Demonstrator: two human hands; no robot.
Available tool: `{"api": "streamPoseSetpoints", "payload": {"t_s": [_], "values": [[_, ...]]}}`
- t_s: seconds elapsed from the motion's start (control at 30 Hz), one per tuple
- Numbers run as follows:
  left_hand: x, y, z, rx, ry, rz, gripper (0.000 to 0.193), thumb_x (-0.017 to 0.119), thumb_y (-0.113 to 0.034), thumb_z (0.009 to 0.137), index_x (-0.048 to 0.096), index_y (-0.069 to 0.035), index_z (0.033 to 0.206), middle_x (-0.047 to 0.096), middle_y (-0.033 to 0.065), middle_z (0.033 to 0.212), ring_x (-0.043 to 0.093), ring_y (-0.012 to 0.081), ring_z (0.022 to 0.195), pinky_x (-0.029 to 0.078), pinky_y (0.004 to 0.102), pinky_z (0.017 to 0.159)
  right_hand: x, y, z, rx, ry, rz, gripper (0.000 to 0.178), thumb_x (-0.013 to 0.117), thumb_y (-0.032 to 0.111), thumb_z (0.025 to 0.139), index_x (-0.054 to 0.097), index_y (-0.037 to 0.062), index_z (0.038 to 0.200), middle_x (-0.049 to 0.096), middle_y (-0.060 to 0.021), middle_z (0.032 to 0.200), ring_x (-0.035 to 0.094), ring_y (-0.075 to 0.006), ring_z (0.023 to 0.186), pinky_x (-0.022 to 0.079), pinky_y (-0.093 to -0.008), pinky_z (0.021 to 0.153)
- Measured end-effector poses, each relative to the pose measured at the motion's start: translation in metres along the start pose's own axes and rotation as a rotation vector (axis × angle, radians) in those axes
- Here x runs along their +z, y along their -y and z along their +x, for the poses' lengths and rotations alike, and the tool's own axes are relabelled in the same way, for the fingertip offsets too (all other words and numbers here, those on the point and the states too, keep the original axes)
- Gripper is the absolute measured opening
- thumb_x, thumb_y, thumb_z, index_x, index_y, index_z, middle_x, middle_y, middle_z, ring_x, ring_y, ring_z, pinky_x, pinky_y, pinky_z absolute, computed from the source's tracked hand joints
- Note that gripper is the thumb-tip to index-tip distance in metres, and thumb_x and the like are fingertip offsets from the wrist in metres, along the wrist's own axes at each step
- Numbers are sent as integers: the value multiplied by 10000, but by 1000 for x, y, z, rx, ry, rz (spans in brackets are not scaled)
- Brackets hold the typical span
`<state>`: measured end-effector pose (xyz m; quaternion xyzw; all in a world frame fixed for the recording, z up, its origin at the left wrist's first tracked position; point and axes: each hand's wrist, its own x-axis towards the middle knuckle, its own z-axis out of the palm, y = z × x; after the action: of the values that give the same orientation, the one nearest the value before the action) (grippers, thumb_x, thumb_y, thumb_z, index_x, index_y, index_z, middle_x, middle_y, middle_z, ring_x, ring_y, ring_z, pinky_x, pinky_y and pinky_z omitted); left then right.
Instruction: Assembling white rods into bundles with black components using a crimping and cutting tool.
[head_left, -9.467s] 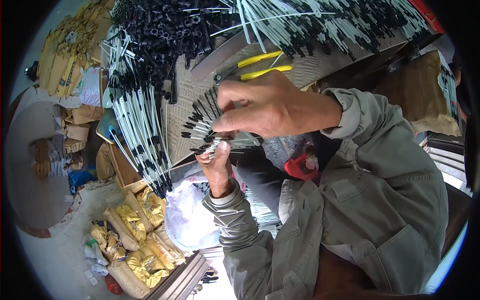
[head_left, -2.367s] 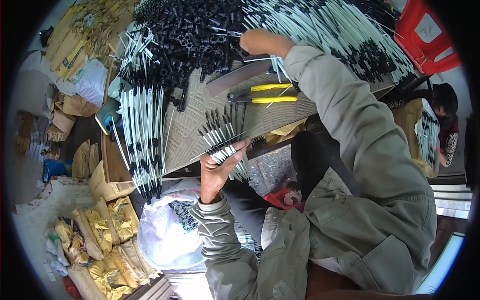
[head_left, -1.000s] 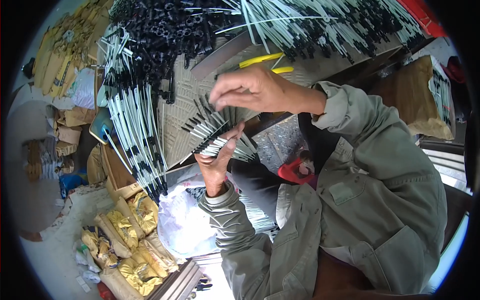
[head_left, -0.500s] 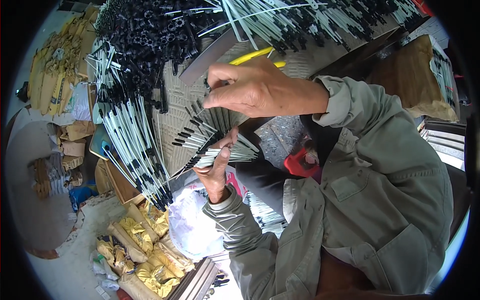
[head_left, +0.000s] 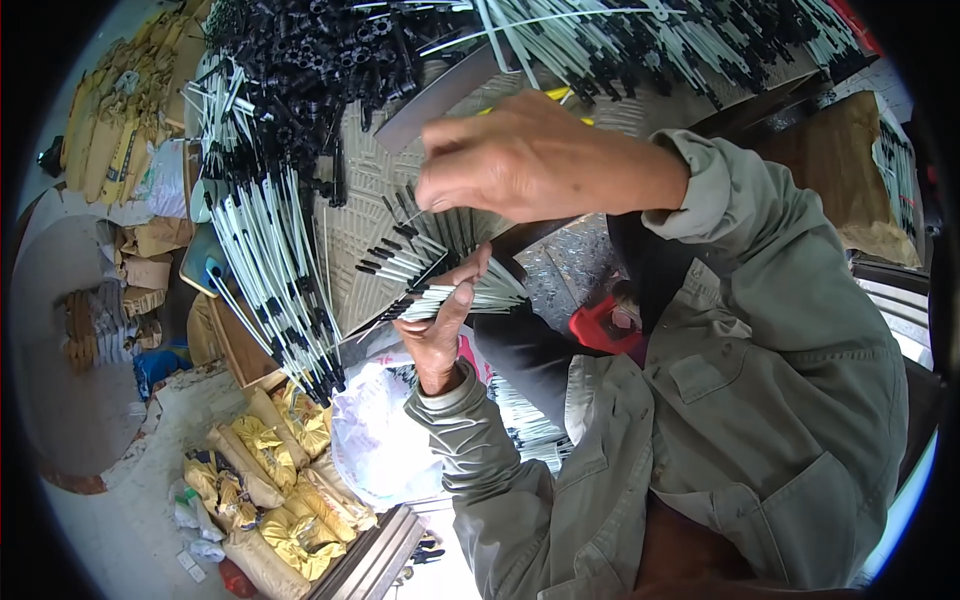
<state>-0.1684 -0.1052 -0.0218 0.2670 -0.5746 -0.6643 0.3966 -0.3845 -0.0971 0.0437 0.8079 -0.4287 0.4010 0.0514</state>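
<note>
A fanned bundle of thin white rods with black ends (head_left: pixel 490 294) lies in my left hand (head_left: pixel 440 335), whose thumb and fingers are closed around it. Its black tips spread toward the upper left. Just above those tips hovers my right hand (head_left: pixel 530 165), back upward, thumb and forefinger pinched together. Something thin and dark shows beneath its fingertips, too small to make out. Behind this hand a flat grey metal blade (head_left: pixel 440 105) and yellow handles (head_left: pixel 560 95) show in part on the textured work surface (head_left: pixel 365 180).
Left of my hands lies a long stack of white rods (head_left: pixel 270 260). A heap of black plastic parts (head_left: pixel 310 80) and more rods (head_left: pixel 640 50) cover the far side. A clear plastic bag (head_left: pixel 380 430), yellow-wrapped bundles (head_left: pixel 290 500) and a red object (head_left: pixel 605 325) sit lower down.
The view has shifted slightly. My right hand has turned more palm-down and its fingertips have come closer to the rod tips. My left hand keeps its hold on the rods.
</note>
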Motion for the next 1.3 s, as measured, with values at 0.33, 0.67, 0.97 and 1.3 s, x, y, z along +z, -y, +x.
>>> {"api": "streamPoseSetpoints", "payload": {"t_s": [0.33,0.67,0.97,1.3], "values": [[1,-2,-2,-16,22,20,233,680,-90,761,630,83,909,635,219,912,614,277,905,447,393,865,-16,8,28,188,358,368,93,591,107,777,586,20,742,567,-60,635,538,-208,540,392,-329,500],[-3,-2,-2,13,49,58,191,678,-69,750,643,55,892,637,215,918,613,245,886,461,345,811,13,-12,28,361,444,817,201,598,123,798,632,-27,927,657,-81,796,596,-99,690,463,-227,624],[17,5,-3,102,-99,-48,493,601,6,807,371,104,1232,583,229,988,618,316,874,476,363,812,-7,-17,31,339,503,770,191,567,102,796,639,-25,920,661,-72,799,596,-98,692,448,-223,607],[10,-3,-8,103,11,321,515,515,102,780,320,94,1257,647,137,931,612,162,829,446,218,709,-21,8,41,116,527,644,112,578,64,776,625,-26,824,611,-106,656,524,-134,505,403,-272,492]]}}
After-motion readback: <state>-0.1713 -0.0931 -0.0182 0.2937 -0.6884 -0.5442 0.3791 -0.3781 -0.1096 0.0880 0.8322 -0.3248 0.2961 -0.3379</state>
